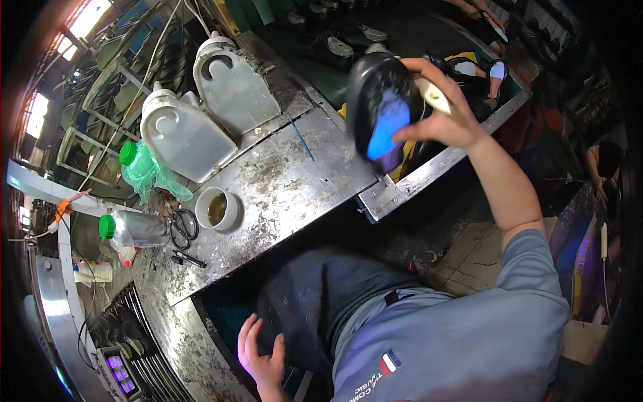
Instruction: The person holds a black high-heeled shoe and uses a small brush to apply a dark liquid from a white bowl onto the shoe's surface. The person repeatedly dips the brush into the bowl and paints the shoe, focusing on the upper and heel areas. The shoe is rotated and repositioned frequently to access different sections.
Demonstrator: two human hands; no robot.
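My right hand (445, 110) is raised over the right end of the metal workbench (295, 181) and grips a black shoe (382, 107) with a blue patch on its sole, sole facing me; a pale brush-like handle sticks out of the same hand. The shoe is blurred. My left hand (261, 355) rests low on my dark trouser leg below the bench edge, fingers spread, holding nothing.
Two white plastic jugs (211, 100) lie on the bench's far left. Beside them are two green-capped bottles (130, 228), a small round bowl (218, 209) of brown liquid, scissors (182, 228) and a thin blue stick (301, 139). More shoes (338, 47) sit on a dark surface beyond.
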